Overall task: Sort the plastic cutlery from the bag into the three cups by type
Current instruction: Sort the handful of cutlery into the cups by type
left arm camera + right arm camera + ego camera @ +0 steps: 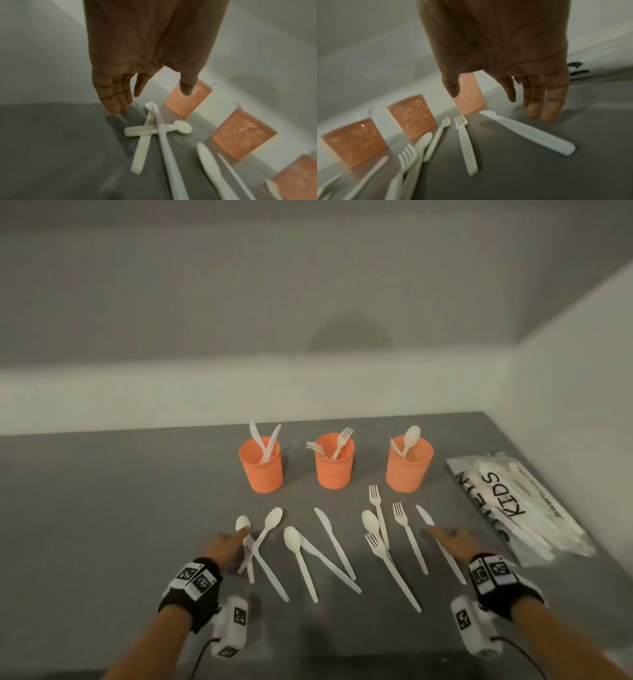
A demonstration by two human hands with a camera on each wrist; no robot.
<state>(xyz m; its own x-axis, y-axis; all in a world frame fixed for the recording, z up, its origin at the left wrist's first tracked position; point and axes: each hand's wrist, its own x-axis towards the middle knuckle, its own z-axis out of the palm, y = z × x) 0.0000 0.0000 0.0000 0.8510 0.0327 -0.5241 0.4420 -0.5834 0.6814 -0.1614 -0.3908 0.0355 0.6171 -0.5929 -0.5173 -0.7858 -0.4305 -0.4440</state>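
Note:
Three orange cups stand in a row: the left cup [261,465] holds knives, the middle cup [334,462] forks, the right cup [408,463] spoons. Several white spoons, forks and knives lie loose on the grey table [102,508] in front of them. My left hand [226,546] hovers open over crossed cutlery [150,129] at the left end, fingers straight, holding nothing. Beside the rightmost knife [527,132] my right hand [452,539] hangs open and empty. The cutlery bag [520,508] lies at the right.
White walls close the table at the back and on the right, just behind the bag. Bare grey tabletop stretches to the left of the cups and along the front edge near my wrists.

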